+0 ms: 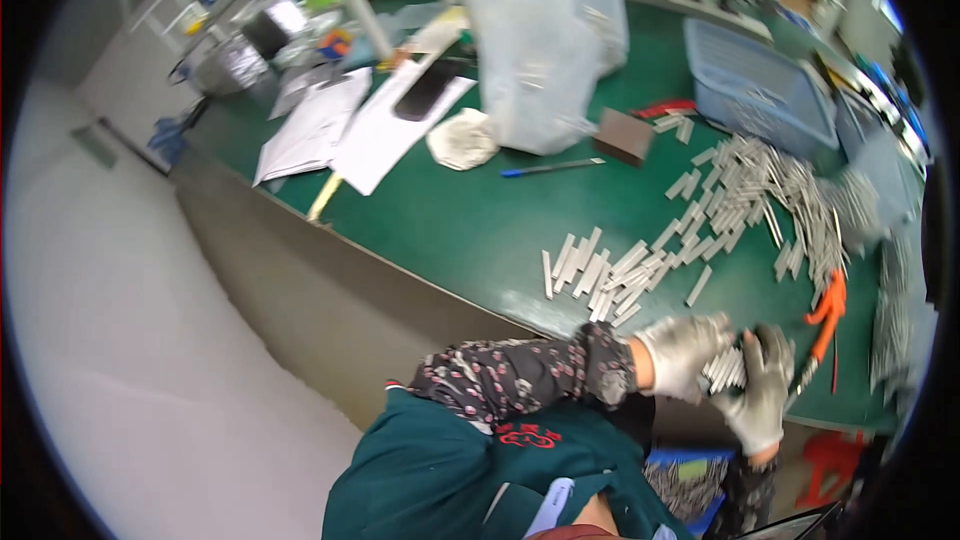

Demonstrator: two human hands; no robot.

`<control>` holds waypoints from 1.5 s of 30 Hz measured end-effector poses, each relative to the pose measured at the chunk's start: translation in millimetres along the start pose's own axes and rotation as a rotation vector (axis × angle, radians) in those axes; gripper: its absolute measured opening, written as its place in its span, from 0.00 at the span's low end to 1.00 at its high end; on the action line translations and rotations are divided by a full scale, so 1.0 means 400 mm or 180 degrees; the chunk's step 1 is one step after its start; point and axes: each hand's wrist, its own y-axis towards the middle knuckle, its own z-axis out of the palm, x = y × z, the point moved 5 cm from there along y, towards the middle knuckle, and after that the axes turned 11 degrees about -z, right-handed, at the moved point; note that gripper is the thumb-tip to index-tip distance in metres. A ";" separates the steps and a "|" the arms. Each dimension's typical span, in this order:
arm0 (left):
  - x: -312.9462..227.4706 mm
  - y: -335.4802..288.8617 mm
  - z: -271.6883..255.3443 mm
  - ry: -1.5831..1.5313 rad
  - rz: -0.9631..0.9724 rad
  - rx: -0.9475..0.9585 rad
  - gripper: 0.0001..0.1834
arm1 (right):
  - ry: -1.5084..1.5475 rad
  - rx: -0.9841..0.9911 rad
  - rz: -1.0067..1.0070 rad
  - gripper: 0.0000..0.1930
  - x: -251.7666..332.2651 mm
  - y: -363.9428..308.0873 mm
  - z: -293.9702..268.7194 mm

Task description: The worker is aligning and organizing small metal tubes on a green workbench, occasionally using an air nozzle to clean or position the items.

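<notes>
At the table's near edge, a small bundle of short silver metal strips (726,371) lies between my two gloved hands. My right hand (758,395), in a white-grey work glove, is curled round the bundle from the right. From the left, my left hand (684,355) presses against the same strips, its fingertips slightly blurred. Just beyond my hands, loose metal strips (635,275) lie scattered on the green table (420,230). They run back to a larger heap of strips (745,185). An orange-handled tool (826,315) lies right of my right hand.
At the back right stands a blue plastic basket (760,90). A brown block (623,136), a blue pen (553,168), a clear plastic bag (540,70) and a dark phone (428,90) on papers lie farther back. Below the edge is a blue bin of strips (690,485).
</notes>
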 end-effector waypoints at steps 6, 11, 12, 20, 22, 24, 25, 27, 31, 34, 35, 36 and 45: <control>0.021 -0.027 0.005 0.0017 0.0210 -0.0258 0.38 | 0.0370 0.0005 0.0071 0.45 0.024 -0.009 -0.007; 0.017 -0.027 0.008 -0.0083 0.0422 -0.0725 0.39 | -0.0084 0.0384 -0.0044 0.47 0.020 -0.004 0.006; 0.020 -0.024 0.017 -0.0012 0.0335 -0.0576 0.39 | -0.0089 0.0401 0.0034 0.46 0.014 -0.006 0.007; -0.003 -0.056 0.014 -0.0073 0.0248 -0.0818 0.32 | -0.0334 0.0940 -0.0128 0.46 0.035 0.038 -0.048; 0.002 -0.048 0.097 0.0524 0.0233 -0.1508 0.27 | -0.0329 0.1181 -0.0305 0.43 0.022 0.035 -0.035; -0.016 -0.059 0.122 0.0897 0.0167 -0.1774 0.23 | -0.0497 0.0637 -0.0825 0.43 0.018 0.057 -0.041; -0.024 -0.065 0.142 0.1175 0.0108 -0.2034 0.22 | -0.0668 0.0077 -0.1377 0.42 0.038 0.068 -0.058; -0.028 -0.064 0.142 0.1116 0.0082 -0.2092 0.21 | -0.0829 -0.0455 -0.1921 0.42 0.065 0.073 -0.073; -0.033 -0.106 0.092 0.1390 0.0024 -0.2057 0.24 | -0.0091 0.0903 0.0131 0.41 0.050 0.020 -0.055; -0.010 -0.108 0.007 0.1112 0.0263 -0.1592 0.22 | 0.0174 0.0756 0.0418 0.42 0.075 0.080 -0.070; -0.006 -0.114 -0.022 0.0808 0.0255 -0.1550 0.21 | 0.0217 0.0758 0.0312 0.41 0.080 0.101 -0.080; 0.007 -0.124 -0.028 0.0573 0.0209 -0.1464 0.22 | 0.0209 0.0767 0.0204 0.41 0.086 0.119 -0.085; 0.014 -0.171 -0.160 -0.0107 0.0472 -0.1059 0.27 | 0.0479 0.0252 -0.0593 0.23 0.102 0.246 -0.114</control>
